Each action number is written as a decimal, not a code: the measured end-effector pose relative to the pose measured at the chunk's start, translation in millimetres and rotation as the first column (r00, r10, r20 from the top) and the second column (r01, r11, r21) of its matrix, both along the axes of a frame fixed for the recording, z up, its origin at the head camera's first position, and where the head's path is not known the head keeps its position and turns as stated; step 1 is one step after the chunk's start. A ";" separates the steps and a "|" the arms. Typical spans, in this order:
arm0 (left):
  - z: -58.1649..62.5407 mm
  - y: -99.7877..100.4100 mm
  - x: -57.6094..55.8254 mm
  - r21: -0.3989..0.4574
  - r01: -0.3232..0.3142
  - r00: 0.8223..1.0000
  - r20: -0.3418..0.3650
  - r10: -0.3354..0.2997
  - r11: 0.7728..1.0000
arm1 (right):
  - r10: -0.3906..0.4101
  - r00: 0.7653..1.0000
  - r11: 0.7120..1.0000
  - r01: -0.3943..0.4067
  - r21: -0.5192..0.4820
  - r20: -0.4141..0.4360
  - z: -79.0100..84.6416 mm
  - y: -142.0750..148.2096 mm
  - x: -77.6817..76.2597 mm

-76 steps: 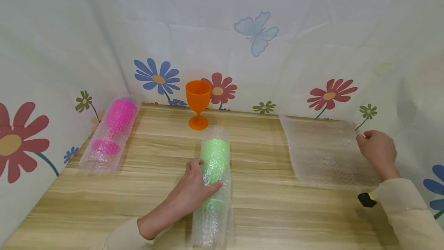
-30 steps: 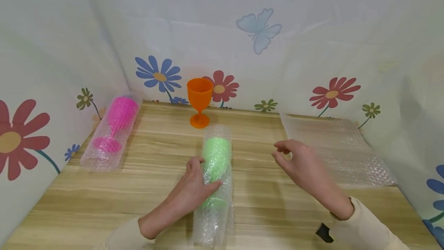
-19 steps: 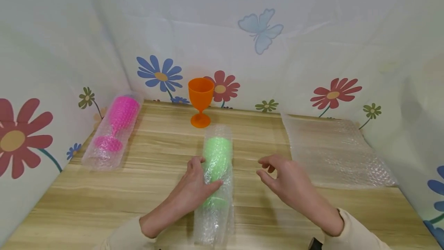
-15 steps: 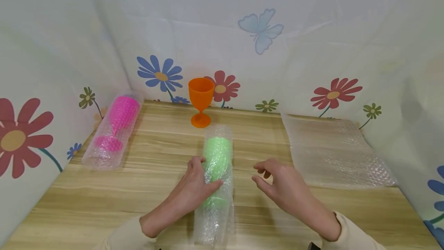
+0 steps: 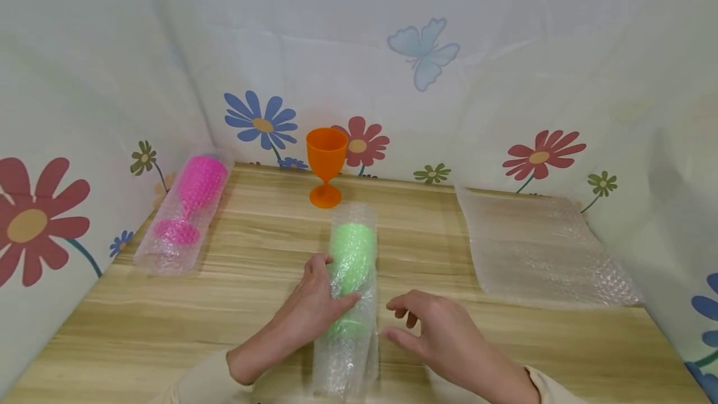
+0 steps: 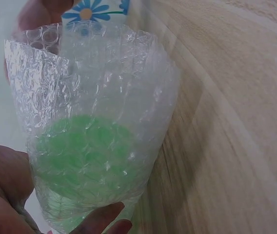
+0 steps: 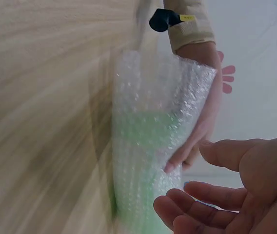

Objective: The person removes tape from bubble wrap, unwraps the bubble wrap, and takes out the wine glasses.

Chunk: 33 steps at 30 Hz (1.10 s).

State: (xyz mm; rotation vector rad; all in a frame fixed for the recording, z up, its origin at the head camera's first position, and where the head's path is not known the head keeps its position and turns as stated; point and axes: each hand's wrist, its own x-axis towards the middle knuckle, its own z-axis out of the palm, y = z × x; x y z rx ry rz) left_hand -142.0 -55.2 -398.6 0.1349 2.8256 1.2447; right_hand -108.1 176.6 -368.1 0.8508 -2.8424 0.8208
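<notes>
A light green goblet (image 5: 354,254) lies rolled in bubble wrap (image 5: 336,370) on the wooden table, its cup end away from me. My left hand (image 5: 308,317) holds the roll, thumb across the top and fingers at its far left side. In the left wrist view the green cup (image 6: 85,151) shows blurred through the bubbles, with fingertips (image 6: 102,217) against the wrap. Just right of the roll hovers my right hand (image 5: 443,338), fingers loosely bent and holding nothing. The right wrist view shows that hand (image 7: 236,190) apart from the wrap (image 7: 148,136).
An orange goblet (image 5: 327,154) stands upright behind the roll. At the back left lies a pink goblet (image 5: 203,182) in bubble wrap. A flat bubble wrap sheet (image 5: 533,248) lies at the right of the table (image 5: 241,304). Flower-printed cloth walls (image 5: 477,98) border the table.
My right hand has let go of the flat sheet's right edge and come left and nearer, beside the green goblet's roll. My left hand has kept its place on the roll.
</notes>
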 end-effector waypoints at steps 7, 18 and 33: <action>-1.6 -0.6 0.5 0.011 0.007 1.000 -0.002 -0.007 1.000 | 0.049 0.992 0.999 -0.048 -0.011 0.120 -13.2 -7.3 4.2; 0.5 -1.7 2.0 -0.006 -0.008 1.000 -0.006 0.008 1.000 | 0.084 0.986 0.996 -0.087 0.013 0.143 -27.8 -19.1 6.2; 6.5 2.0 6.3 0.045 0.034 0.987 0.154 -0.041 0.998 | 0.069 0.971 0.989 -0.035 -0.147 0.231 -36.9 -23.0 -1.5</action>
